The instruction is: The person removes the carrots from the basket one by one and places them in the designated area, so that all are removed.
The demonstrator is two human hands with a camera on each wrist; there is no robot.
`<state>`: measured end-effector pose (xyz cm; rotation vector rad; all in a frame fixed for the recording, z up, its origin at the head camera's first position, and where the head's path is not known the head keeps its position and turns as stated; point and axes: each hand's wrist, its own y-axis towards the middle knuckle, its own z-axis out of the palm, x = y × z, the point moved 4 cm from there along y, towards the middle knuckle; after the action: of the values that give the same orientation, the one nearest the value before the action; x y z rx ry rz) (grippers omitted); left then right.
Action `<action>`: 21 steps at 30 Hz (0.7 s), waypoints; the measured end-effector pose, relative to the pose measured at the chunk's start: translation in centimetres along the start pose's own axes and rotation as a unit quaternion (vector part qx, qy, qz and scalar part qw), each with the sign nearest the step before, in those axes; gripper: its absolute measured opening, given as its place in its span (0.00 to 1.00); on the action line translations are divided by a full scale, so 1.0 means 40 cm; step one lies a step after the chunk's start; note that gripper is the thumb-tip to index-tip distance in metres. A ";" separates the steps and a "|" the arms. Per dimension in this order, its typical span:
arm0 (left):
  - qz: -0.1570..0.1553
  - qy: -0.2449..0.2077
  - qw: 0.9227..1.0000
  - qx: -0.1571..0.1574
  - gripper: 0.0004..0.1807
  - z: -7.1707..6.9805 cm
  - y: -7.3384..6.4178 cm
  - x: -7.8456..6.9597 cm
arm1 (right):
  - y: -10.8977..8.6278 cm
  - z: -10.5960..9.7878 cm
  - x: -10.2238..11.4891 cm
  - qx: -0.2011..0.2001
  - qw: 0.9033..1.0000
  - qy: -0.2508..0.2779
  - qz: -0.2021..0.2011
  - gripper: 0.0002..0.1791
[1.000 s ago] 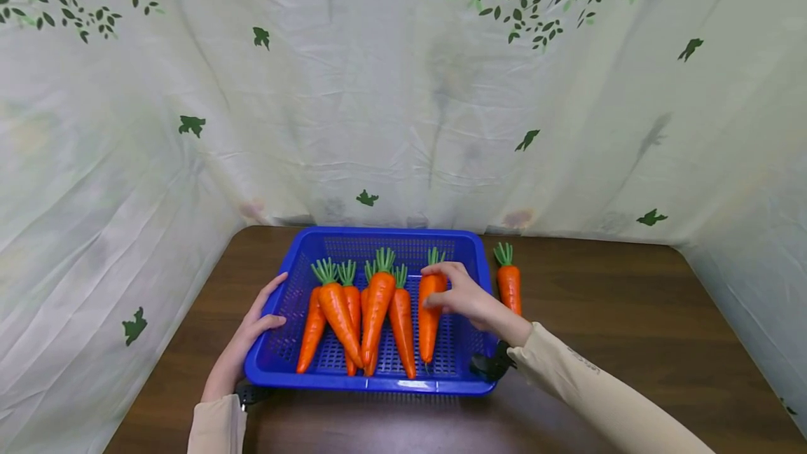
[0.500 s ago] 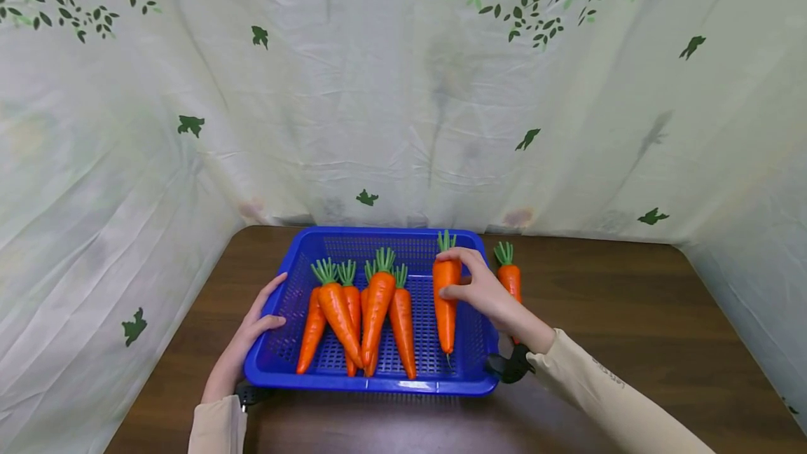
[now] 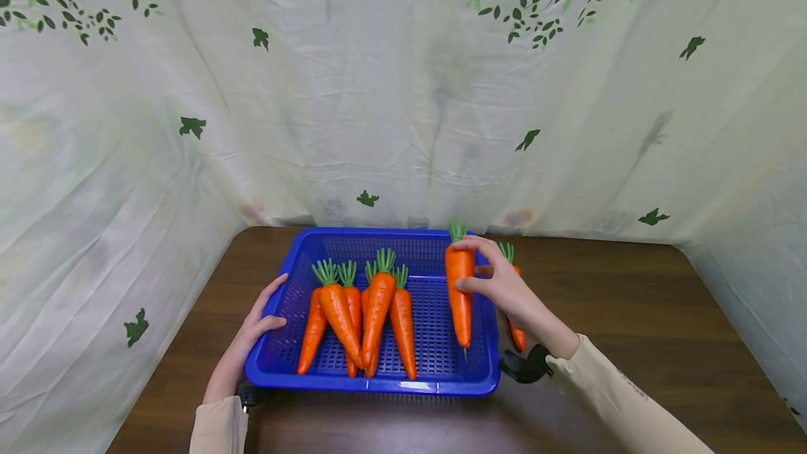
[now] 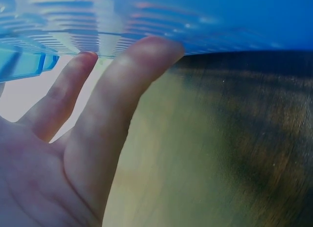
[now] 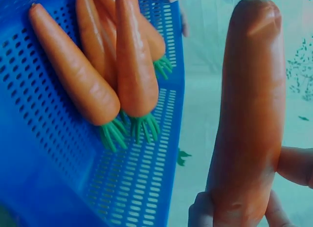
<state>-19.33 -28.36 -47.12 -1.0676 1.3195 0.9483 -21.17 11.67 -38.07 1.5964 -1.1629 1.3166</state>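
Observation:
My right hand [image 3: 507, 289] pinches an orange carrot [image 3: 461, 317] with green stalks between thumb and fingers. It holds the carrot over the right end of a blue perforated plastic basket [image 3: 372, 385], tip toward me. The right wrist view shows this carrot [image 5: 252, 104] large and close, with fingers on both sides. At the basket's left side, my left hand [image 3: 249, 331] rests against the outer wall. Its thumb and one finger look fairly straight there in the left wrist view. Several carrots [image 3: 378, 300] lie in the basket's left and middle part, some overlapping.
Another carrot [image 3: 517, 337] lies on the brown wooden table [image 3: 630, 314] just right of the basket, partly hidden behind my right hand. A pale cloth [image 3: 403, 125] printed with green leaves hangs behind the table and at both sides.
My right hand has lifted the carrot from the basket's bottom and carried it right, toward the basket's right wall. The left hand and the other carrots have stayed put.

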 end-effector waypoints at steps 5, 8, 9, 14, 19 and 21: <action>0.043 -0.004 0.999 -0.005 0.38 0.001 0.006 -0.002 | -0.013 -0.015 0.008 -0.015 1.000 -0.006 -0.022 0.28; 0.088 -0.006 0.996 -0.002 0.39 0.000 0.010 -0.004 | -0.019 -0.029 0.011 -0.022 0.999 -0.002 -0.042 0.27; 0.100 -0.006 0.995 -0.001 0.39 -0.001 0.012 -0.004 | -0.022 -0.033 0.012 -0.024 0.999 -0.005 -0.047 0.27; 0.118 -0.011 0.993 0.008 0.39 -0.003 0.013 -0.002 | -0.032 -0.052 0.009 -0.033 0.997 -0.025 -0.064 0.27; 0.086 -0.004 0.996 0.002 0.38 -0.001 0.010 -0.003 | -0.036 -0.062 -0.003 -0.035 0.998 0.012 -0.055 0.28; 0.061 -0.009 0.998 0.003 0.38 0.001 0.007 -0.001 | -0.037 -0.066 -0.008 -0.036 0.998 0.033 -0.047 0.28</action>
<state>-19.61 -28.25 -47.08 -0.9806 1.3842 1.0409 -20.56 14.65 -37.88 1.5257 -1.0710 1.2437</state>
